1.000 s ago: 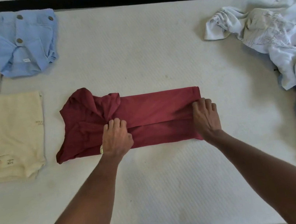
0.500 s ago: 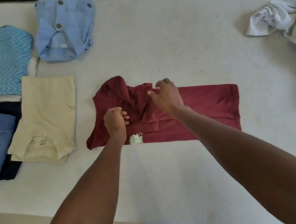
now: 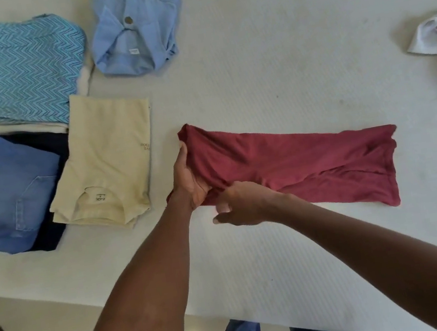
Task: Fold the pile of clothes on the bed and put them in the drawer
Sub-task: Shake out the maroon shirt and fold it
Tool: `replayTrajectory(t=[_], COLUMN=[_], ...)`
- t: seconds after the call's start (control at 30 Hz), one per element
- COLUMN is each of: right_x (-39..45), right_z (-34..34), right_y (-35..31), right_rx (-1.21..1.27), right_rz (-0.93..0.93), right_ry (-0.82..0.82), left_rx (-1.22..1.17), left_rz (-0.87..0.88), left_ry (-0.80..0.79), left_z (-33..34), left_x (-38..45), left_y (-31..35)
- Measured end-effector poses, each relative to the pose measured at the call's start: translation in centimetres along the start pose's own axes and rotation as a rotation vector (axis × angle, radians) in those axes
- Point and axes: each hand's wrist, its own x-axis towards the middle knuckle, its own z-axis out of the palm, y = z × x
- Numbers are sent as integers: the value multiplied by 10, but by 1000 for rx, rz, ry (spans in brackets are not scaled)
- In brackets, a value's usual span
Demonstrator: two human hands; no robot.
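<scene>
The maroon shirt (image 3: 297,164) lies folded into a long strip on the white bed (image 3: 269,77), stretching away to the right of both hands. The left hand (image 3: 188,181) grips its left end, fingers curled under the cloth. The right hand (image 3: 242,204) pinches the near edge just beside it. Left of the grip lies a folded beige shirt (image 3: 107,160), beyond it folded denim (image 3: 0,188) and a zigzag-patterned top (image 3: 13,69).

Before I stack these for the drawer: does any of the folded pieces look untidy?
Yes: the light blue buttoned garment at the top is bunched, not flat like the beige shirt and zigzag top.
</scene>
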Motion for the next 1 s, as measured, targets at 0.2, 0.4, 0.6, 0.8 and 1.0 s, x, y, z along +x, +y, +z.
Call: replayTrajectory(t=[0.2, 0.4, 0.6, 0.8, 1.0], right_x=[10, 23, 27, -9, -17], right_z=[0, -2, -3, 30, 60], right_y=[23, 38, 36, 25, 25], right_rx=[341, 244, 443, 759, 1211], right_rz=[370, 518, 594, 1224, 1241], right_ry=[648, 409, 442, 844, 716], left_rx=[460, 836, 857, 926, 933], left_rz=[16, 305, 287, 201, 68], left_ry=[150, 569, 720, 551, 378], left_z=[-12, -5, -1, -15, -23], left_x=[-1, 1, 9, -19, -43], left_y=[10, 12, 21, -24, -72])
